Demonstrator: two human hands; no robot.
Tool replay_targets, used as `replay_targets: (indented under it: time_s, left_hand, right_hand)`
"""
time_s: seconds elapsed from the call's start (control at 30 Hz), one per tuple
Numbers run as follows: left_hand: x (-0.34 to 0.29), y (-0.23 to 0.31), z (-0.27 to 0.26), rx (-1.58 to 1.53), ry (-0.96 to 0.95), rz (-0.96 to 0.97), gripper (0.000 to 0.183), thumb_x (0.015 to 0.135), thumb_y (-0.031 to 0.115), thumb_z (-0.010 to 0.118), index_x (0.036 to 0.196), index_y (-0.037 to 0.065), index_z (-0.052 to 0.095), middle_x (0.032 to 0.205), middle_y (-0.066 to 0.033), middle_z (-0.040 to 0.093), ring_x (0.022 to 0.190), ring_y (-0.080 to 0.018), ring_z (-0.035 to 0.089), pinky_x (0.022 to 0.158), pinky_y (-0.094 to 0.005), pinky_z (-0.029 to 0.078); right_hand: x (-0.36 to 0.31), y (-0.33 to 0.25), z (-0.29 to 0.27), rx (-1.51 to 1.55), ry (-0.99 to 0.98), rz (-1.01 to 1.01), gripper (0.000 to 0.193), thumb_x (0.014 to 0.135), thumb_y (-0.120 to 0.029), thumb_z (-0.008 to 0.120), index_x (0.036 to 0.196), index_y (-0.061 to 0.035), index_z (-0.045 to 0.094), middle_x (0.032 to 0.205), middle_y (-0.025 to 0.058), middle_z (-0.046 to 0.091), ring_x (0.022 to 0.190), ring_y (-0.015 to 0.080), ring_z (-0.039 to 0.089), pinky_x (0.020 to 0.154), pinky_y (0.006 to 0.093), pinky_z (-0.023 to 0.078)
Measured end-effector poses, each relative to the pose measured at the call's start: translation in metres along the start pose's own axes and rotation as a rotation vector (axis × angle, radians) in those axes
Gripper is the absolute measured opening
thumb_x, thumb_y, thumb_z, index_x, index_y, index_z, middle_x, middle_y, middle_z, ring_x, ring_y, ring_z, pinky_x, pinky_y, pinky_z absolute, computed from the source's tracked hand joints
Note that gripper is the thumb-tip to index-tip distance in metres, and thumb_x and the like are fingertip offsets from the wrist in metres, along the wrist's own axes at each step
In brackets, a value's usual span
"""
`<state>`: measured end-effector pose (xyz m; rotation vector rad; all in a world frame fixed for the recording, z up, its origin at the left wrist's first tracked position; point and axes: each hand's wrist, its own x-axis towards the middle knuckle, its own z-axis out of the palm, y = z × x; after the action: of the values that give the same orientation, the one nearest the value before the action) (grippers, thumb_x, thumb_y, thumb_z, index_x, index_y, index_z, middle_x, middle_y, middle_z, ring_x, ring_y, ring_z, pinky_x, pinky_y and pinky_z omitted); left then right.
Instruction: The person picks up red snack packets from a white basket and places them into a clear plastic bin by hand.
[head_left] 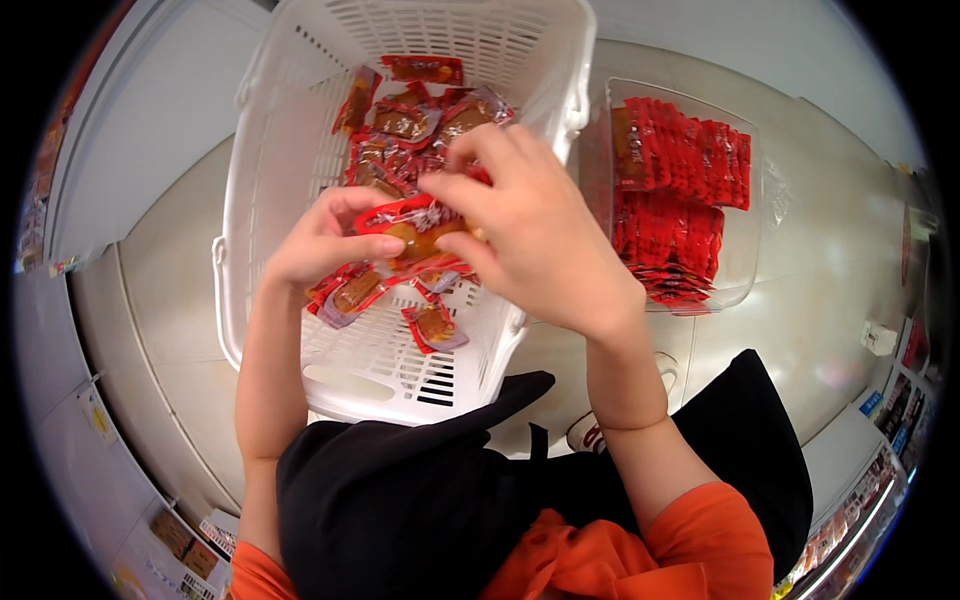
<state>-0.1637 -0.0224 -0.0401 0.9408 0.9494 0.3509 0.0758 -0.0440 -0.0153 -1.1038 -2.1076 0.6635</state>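
Your left fingers (368, 248) and right fingers (472, 250) are clamping a red oblong plastic packet (418, 216) at your eleven o'clock

Pale floor tiles (785, 345) catching the glare there, and over on the right, a small white block (879, 338), with a packed, brightly lit shelf (850, 540) below it! Swing left: a big white panel (150, 110), a yellow-marked label (98, 418), and lower down, brown boxes (185, 543).

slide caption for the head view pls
Left hand and right hand hold a red packet over a white basket of loose packets, beside a clear bin of lined-up packets.
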Motion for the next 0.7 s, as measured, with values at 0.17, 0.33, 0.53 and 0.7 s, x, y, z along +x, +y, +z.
replay_targets:
  time_s: [0.17,0.33,0.53,0.7]
  left_hand:
    - [0.008,-0.015,-0.012,0.001,-0.077,0.212,0.034,0.081,0.013,0.069,0.111,0.0,0.061,0.09,-0.0026,0.061,0.076,-0.0089,0.054,0.067,-0.0242,0.044]
    - [0.021,-0.019,-0.001,0.284,0.198,0.204,0.037,0.084,0.02,0.066,0.116,0.003,0.058,0.091,-0.0029,0.063,0.077,-0.0109,0.055,0.07,-0.0258,0.046]
    - [0.026,-0.086,0.005,1.42,0.166,-0.246,0.081,0.071,0.026,0.077,0.134,0.001,0.032,0.115,-0.0251,0.05,0.104,-0.0406,0.056,0.085,-0.0433,0.049]
    - [0.035,-0.097,0.02,1.204,0.299,-0.204,0.086,0.069,0.02,0.078,0.134,-0.001,0.025,0.119,-0.0301,0.04,0.103,-0.0436,0.054,0.087,-0.043,0.049]
  right_hand:
    - [-0.004,0.004,-0.015,0.148,-0.083,0.058,0.014,0.07,-0.01,0.071,0.076,-0.0016,0.062,0.078,0.0084,0.057,0.075,0.0243,0.056,0.068,0.0355,0.044]
    - [-0.017,0.021,-0.055,0.564,0.507,0.438,0.01,0.079,-0.008,0.071,0.083,0.0007,0.066,0.071,0.003,0.065,0.06,0.0065,0.061,0.05,0.0217,0.046]
    - [-0.048,0.11,-0.085,0.027,0.376,0.741,0.016,0.076,-0.014,0.072,0.085,-0.0001,0.069,0.068,0.0063,0.066,0.062,0.014,0.064,0.056,0.0283,0.049]
    - [-0.045,0.132,-0.036,-0.359,0.434,0.934,0.014,0.076,-0.02,0.069,0.08,-0.0071,0.069,0.069,0.0068,0.067,0.066,0.0225,0.064,0.063,0.0356,0.049]
